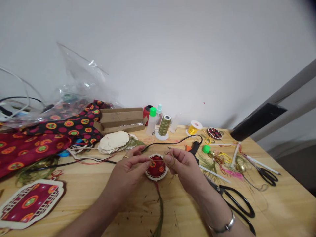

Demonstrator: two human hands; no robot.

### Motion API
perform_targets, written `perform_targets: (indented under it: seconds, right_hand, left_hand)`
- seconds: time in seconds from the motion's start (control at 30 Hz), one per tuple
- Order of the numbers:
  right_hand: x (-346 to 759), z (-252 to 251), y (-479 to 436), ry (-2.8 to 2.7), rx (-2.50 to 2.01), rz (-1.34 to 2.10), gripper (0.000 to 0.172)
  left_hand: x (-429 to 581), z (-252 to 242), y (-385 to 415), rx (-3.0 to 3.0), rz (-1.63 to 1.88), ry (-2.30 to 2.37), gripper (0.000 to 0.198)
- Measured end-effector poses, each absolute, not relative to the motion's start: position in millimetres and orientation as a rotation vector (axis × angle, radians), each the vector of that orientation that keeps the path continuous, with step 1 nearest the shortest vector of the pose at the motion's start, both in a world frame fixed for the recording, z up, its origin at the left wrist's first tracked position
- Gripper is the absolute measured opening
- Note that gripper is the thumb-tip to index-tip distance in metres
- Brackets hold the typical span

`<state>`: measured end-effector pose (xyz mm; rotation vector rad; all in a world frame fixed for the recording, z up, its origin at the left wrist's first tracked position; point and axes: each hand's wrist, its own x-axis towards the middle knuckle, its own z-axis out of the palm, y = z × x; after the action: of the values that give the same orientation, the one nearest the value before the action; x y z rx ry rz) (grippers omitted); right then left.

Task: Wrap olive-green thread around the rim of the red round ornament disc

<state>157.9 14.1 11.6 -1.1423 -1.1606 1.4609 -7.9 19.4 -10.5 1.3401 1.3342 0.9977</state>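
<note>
A small round ornament [157, 167] covered in red patterned cloth with a white rim lies on the wooden table [283, 204]. A green tassel [160, 214] trails from it toward me. My left hand [129, 171] pinches a fine thread at the ornament's left edge, its fingers closed. My right hand [184, 166] pinches the other end of the thread just right of the ornament, fingers closed too. A bracelet sits on my right wrist.
Large black scissors [237, 202] lie at my right forearm, smaller scissors [266, 174] farther right. A black glue gun [196, 148], spools of olive [164, 125] and yellow thread [195, 127], glue bottles, a cardboard box [120, 120], patterned fabric [37, 144] and a lattice ornament [29, 202] surround the work.
</note>
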Motion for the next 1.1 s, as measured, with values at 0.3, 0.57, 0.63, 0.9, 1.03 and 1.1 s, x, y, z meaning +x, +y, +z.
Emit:
perform_targets:
  seconds: [0.3,0.57,0.63,0.9,1.03,1.1]
  right_hand:
    - [155.9,7.9,17.0,-1.160,-1.243,1.349,0.023]
    - [155.1,9.1,17.2,-1.152,-1.263,1.349,0.024]
    - [155.1,8.7,17.4,-1.101,-1.205,1.411,0.025]
    - [155.5,7.9,17.0,-0.968,-1.030,1.570,0.027]
    - [153.9,8.4,15.3,-0.948,-1.032,1.606,0.028]
    - [153.6,7.9,14.9,-0.934,-1.036,1.611,0.028]
  left_hand:
    - [-7.9,-4.9,12.4,0.985,1.172,0.901,0.009]
    - [-4.9,-1.7,-1.2,1.307,1.075,0.935,0.009]
    - [-4.0,-1.3,-5.6,1.543,1.032,0.952,0.010]
    - [2.5,-9.6,-10.6,2.198,0.807,0.920,0.024]
    - [3.9,-17.9,-10.8,2.354,0.734,1.010,0.026]
    - [3.8,-17.5,-11.4,2.376,0.692,1.026,0.026]
